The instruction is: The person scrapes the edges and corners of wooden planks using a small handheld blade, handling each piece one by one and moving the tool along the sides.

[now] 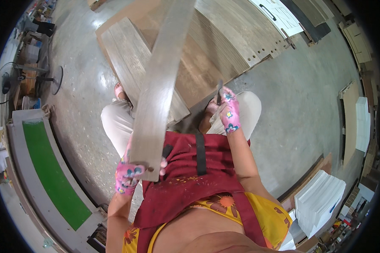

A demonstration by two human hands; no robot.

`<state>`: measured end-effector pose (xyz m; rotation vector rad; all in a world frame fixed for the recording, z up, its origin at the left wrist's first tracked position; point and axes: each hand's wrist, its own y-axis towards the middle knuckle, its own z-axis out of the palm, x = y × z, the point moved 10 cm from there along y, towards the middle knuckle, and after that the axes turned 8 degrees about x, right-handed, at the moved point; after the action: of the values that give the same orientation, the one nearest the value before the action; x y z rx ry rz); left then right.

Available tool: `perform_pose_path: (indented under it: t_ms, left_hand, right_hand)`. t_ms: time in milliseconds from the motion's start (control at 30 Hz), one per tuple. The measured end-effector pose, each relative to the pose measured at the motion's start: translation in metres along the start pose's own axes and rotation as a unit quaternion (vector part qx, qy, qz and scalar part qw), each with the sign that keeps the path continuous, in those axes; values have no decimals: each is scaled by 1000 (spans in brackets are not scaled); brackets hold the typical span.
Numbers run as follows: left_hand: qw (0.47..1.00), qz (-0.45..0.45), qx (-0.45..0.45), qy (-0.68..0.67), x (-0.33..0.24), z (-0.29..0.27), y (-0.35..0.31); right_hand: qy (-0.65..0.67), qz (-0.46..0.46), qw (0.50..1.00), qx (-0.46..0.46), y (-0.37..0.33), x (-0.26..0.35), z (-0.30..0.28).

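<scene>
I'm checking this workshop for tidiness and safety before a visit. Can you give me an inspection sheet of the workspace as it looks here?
Surface: bare grey concrete floor, some pale specks, no bench under the hands.
Job's things: long grey-brown board held up on a slant; stack of similar boards on the floor ahead.
Clutter: white sheets stacked at right; panels leaning along the right wall.
Grips: left hand, flowered pink glove, holds the board's near end; right hand, same glove, holds a thin dark tool.
Cables: nothing seen.
Surroundings: machine with green belt at left; standing fan beyond it.
</scene>
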<state>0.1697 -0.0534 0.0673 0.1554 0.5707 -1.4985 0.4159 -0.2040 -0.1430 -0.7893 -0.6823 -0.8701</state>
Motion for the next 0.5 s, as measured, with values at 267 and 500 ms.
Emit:
perform_pose_path:
  t_ms: [267,500]
  left_hand:
    - [944,-163,198,-205,54,35,90]
    - [969,-73,23,-234,55,-41,93]
  right_hand:
    - [-172,-116,977,-38,-40,113,12]
    - [-575,-322,694,291,-130,126,189]
